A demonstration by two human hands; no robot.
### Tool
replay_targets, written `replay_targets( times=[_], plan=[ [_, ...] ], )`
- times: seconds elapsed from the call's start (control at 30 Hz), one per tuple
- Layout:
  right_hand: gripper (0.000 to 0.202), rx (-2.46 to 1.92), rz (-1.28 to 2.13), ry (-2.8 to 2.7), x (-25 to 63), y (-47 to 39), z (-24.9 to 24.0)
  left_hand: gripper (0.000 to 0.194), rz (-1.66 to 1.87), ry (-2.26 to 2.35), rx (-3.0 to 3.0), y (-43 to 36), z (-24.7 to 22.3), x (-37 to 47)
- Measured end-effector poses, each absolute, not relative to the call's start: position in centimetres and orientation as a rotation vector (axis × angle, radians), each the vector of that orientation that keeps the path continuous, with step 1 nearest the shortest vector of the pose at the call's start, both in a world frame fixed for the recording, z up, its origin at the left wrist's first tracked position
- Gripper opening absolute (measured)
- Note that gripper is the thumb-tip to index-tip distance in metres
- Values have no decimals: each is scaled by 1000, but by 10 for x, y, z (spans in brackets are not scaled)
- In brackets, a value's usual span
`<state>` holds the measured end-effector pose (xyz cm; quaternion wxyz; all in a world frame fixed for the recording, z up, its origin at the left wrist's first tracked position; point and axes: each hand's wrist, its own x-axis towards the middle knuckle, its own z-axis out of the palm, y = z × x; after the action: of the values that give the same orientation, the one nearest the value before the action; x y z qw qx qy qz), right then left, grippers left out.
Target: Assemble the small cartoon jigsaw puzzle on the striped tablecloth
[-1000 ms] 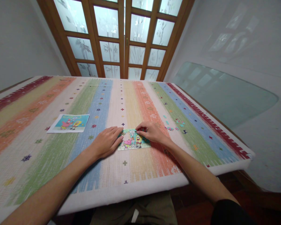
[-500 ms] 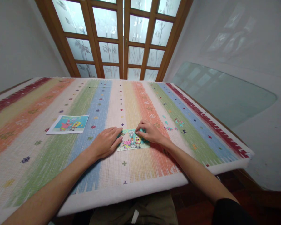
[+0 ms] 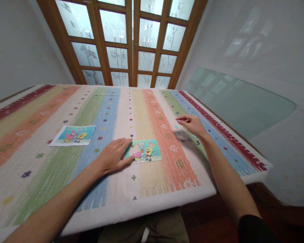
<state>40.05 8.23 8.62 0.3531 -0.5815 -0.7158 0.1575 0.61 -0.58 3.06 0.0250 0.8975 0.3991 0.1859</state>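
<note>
A partly filled cartoon jigsaw puzzle [image 3: 149, 152] lies flat on the striped tablecloth, with gaps in its upper and left areas. My left hand [image 3: 116, 154] rests open at its left edge, thumb and fingers apart and touching the border. Above the loose puzzle pieces [image 3: 184, 139] to the right hovers my right hand [image 3: 191, 124], its fingertips close together; whether something small is between them is hidden. Left of my left hand, a printed picture [image 3: 76, 135] shows the cartoon figures.
The striped tablecloth [image 3: 88, 114] covers the table, whose near edge runs in front of my lap. Wooden doors [image 3: 130, 44] with frosted panes stand behind it. A glass panel [image 3: 243, 98] is at the right wall.
My right hand has left the puzzle and moved right, over the loose pieces. My left hand stays at the puzzle's left edge, its thumb now slightly lower and further right.
</note>
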Motion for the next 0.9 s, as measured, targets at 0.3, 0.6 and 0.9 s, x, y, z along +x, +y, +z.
replay_targets(
  times=[0.3, 0.6, 0.9],
  plan=[
    [18, -1842, 333, -1787, 476, 80, 67, 64, 558, 1165, 2783, -6, 26, 3],
    [9, -2017, 240, -1904, 489, 80, 58, 63, 534, 1145, 2820, -5, 26, 3],
    [11, -1917, 340, -2045, 474, 79, 57, 61, 545, 1145, 2828, -5, 26, 2]
  ],
)
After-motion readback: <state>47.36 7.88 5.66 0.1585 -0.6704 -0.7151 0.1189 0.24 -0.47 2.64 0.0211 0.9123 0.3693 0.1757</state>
